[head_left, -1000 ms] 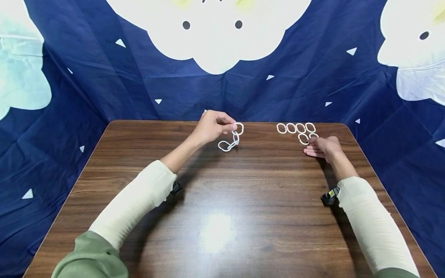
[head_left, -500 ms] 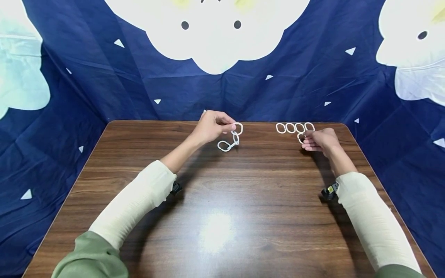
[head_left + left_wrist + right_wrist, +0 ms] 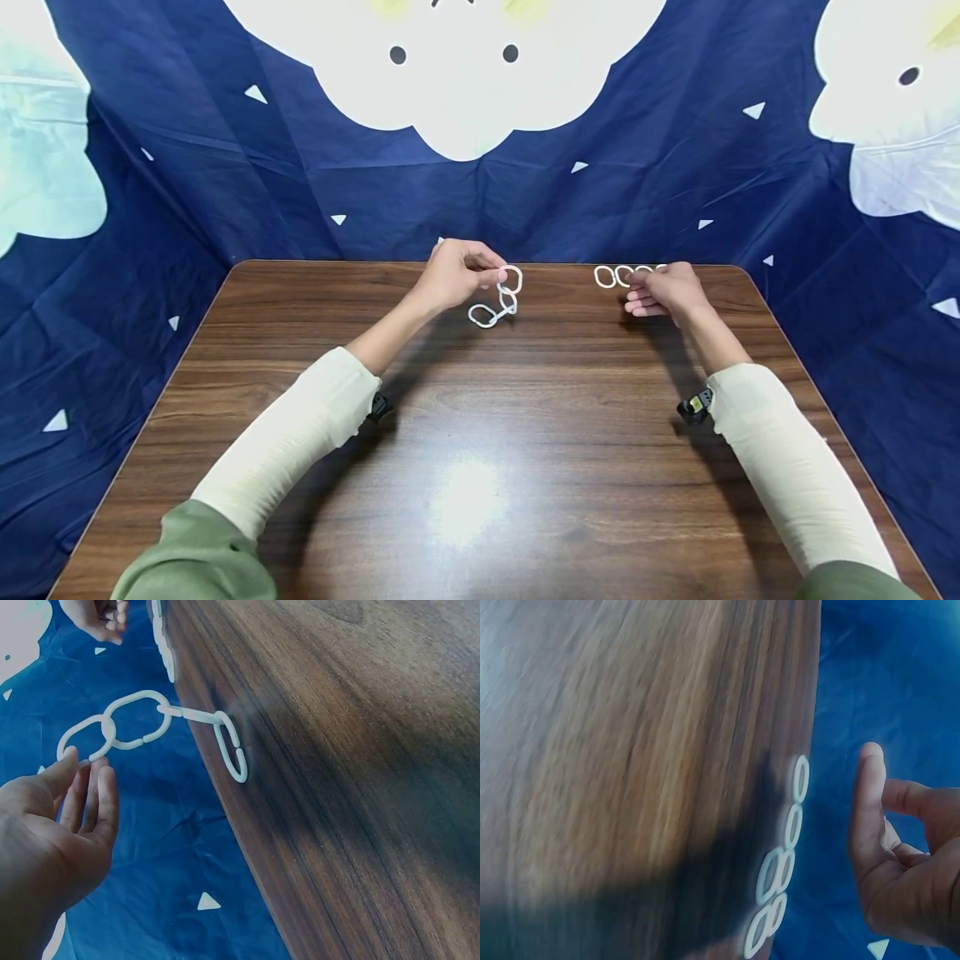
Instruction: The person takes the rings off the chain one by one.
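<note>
My left hand (image 3: 453, 273) pinches the end link of a short white chain (image 3: 139, 694) between thumb and fingers. Several oval links are joined in it. Its far link (image 3: 223, 742) hangs down over the tabletop's rim; I cannot tell if it touches the wood. My right hand (image 3: 667, 290) hovers over loose white oval links (image 3: 596, 275) at the back right, thumb and fingers loosely bent. Nothing shows between them in the right wrist view, where several links (image 3: 807, 778) lie in a row along the edge, two more beside them. From the head, that hand hides some.
A brown wooden table (image 3: 525, 417) spans the space below both arms, with its back edge just past the hands. Blue cloth (image 3: 300, 192) with white cloud figures rises behind and at the sides. A small black camera (image 3: 381, 407) sits on each wrist.
My right hand has moved back and left over the loose links, and now covers part of the row. The left hand stays put; its chain has barely swayed.
</note>
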`<action>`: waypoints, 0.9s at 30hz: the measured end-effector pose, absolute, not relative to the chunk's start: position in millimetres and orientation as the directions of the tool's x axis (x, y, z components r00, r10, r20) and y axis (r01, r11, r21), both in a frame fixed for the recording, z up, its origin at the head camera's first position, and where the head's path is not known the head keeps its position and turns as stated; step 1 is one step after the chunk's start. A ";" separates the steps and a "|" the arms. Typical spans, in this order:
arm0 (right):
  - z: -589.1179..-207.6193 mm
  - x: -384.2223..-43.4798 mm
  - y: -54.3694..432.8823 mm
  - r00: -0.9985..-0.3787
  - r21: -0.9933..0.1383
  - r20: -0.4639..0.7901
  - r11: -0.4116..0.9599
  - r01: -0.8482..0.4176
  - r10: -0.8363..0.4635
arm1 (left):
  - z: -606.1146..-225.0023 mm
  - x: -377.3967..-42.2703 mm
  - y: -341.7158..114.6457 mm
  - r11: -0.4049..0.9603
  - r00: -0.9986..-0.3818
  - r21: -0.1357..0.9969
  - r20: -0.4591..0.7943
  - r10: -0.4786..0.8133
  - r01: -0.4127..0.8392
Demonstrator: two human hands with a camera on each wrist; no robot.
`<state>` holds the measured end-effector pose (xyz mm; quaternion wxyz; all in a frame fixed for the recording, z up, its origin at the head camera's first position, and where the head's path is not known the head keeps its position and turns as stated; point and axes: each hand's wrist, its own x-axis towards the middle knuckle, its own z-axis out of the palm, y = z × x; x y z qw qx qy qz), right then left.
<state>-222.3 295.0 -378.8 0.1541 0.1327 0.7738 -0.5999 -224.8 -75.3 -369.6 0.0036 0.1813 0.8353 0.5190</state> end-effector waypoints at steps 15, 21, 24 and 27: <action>-370.4 -223.8 245.6 -0.933 -0.893 -0.355 0.318 0.318 -0.065 | -368.8 -224.0 -75.1 0.454 -0.946 0.842 0.182 0.269 0.291; -367.0 -224.7 227.8 -0.941 -0.900 -0.324 0.340 0.274 -0.098 | -368.4 -223.8 -76.1 0.451 -0.946 0.843 0.187 0.264 0.293; -364.8 -225.7 221.6 -0.947 -0.908 -0.297 0.343 0.241 -0.121 | -368.6 -223.8 -76.5 0.449 -0.947 0.845 0.190 0.258 0.292; -362.6 -227.0 216.7 -0.951 -0.917 -0.267 0.344 0.201 -0.156 | -369.0 -224.2 -76.8 0.448 -0.948 0.845 0.195 0.251 0.293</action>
